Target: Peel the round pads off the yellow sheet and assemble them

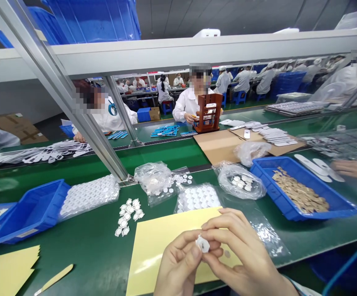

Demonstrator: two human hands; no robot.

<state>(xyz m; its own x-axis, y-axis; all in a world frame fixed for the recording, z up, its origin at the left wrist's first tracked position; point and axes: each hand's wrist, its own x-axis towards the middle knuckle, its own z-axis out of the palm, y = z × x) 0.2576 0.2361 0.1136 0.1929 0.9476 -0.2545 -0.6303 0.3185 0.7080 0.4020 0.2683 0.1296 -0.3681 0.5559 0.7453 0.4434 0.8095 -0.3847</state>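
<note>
A small white round plastic part (202, 244) with a dark mark in its middle is held up between my two hands. My left hand (181, 261) pinches it between thumb and fingers from the left. From the right, the closed fingertips of my right hand (240, 246) grip its edge. Under the hands lies a yellow sheet (153, 242), with a small greyish disc (227, 253) on it. A loose group of similar white parts (129, 216) lies to the left on the green table. Bagged white discs (198, 197) lie just beyond the sheet.
A blue bin (289, 207) of tan discs stands at right; another blue bin (39, 209) is at left. A tan-handled tool (56, 278) and yellow sheets (8, 269) lie front left. A metal post (82, 107) rises from the table. Co-workers sit opposite; a hand (355, 169) is at right.
</note>
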